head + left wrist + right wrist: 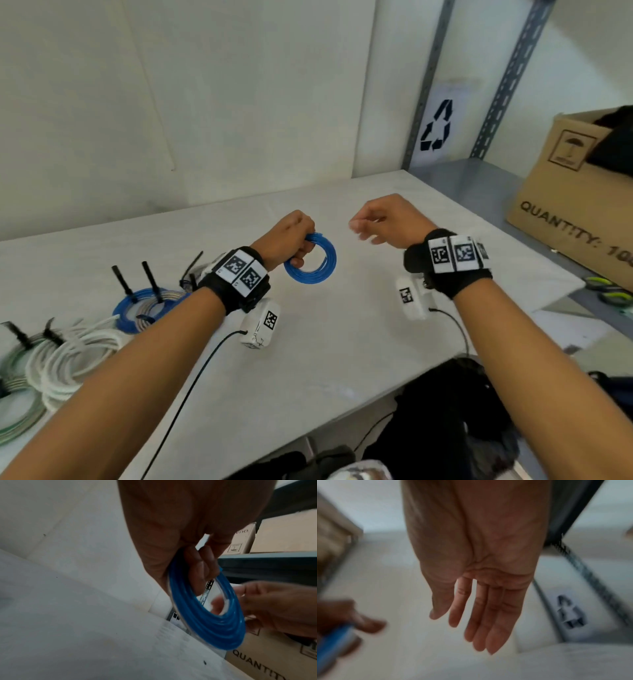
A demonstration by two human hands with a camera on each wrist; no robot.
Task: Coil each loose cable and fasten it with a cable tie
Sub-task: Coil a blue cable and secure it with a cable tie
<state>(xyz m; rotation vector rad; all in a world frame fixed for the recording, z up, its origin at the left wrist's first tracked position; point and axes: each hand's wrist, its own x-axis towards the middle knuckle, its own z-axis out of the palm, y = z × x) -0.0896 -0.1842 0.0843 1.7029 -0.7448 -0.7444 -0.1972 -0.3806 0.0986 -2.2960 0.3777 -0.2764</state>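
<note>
The left hand (pixel 287 240) grips the top of a blue cable coil (pixel 311 259), which hangs below its fingers. The right hand (pixel 383 219), fingers loose and empty, hovers just right of the coil.

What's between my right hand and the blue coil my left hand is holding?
Nothing visible. The right hand, fingers straight and empty, hangs beside the blue coil gripped by the left hand, with only open air above the table between them.
</note>
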